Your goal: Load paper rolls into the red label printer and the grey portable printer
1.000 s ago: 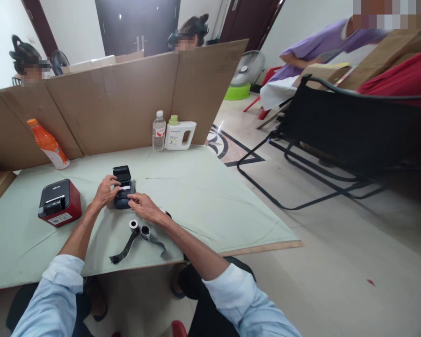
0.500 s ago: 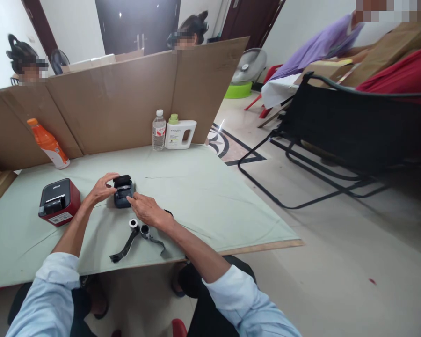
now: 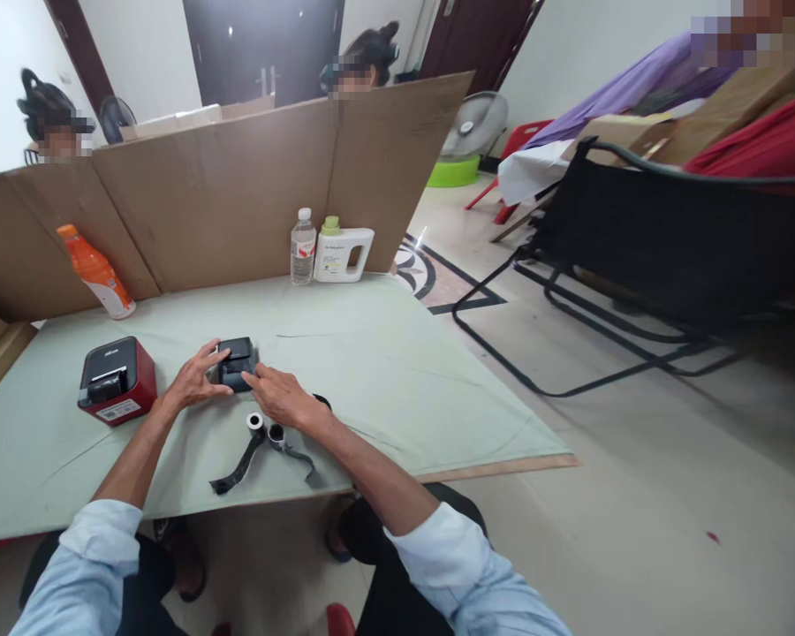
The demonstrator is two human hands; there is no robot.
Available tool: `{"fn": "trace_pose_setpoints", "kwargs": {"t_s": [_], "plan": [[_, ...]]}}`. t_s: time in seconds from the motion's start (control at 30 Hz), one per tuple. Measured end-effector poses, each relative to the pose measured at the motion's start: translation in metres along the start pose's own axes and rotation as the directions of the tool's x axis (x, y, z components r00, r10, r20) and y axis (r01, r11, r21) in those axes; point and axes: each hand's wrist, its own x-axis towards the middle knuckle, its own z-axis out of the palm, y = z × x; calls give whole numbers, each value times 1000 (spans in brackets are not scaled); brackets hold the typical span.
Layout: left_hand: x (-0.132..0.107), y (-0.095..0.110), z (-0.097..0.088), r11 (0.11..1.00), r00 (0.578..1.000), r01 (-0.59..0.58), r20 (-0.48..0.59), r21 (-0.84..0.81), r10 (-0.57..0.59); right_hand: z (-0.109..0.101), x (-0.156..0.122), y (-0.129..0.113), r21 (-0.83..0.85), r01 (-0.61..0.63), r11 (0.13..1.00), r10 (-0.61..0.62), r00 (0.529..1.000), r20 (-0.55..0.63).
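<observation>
A small dark label printer (image 3: 237,363) lies on the pale green tabletop (image 3: 384,371) with its lid down. My left hand (image 3: 194,382) rests against its left side, fingers stretched out over it. My right hand (image 3: 279,397) touches its right front corner with the fingertips, fingers loosely extended. Just in front of my right hand lie two small rolls (image 3: 265,429) with dark strips of tape (image 3: 235,468) trailing toward the table's near edge.
A red and black printer (image 3: 116,380) stands to the left. An orange bottle (image 3: 96,272), a water bottle (image 3: 302,247) and a white jug (image 3: 342,253) stand by the cardboard screen (image 3: 225,185). A black folding chair (image 3: 642,256) is on the right. Other people sit beyond.
The small printer's lid, raised a second ago, has come down flat. My left hand moved from the lid's top to the printer's left side.
</observation>
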Motion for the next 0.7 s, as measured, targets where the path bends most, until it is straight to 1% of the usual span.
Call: {"fn": "trace_pose_setpoints", "kwargs": {"t_s": [0.23, 0.5, 0.7], "plan": [[-5, 5, 5, 993, 1000, 18, 11, 114, -19, -3, -1, -2, 26, -33, 999, 32, 999, 20], [-6, 18, 4, 958, 997, 45, 41, 283, -59, 4, 1, 2, 78, -56, 995, 55, 998, 14], [-9, 23, 6, 942, 994, 74, 47, 326, -94, 6, 4, 9, 93, -73, 993, 75, 997, -17]]}}
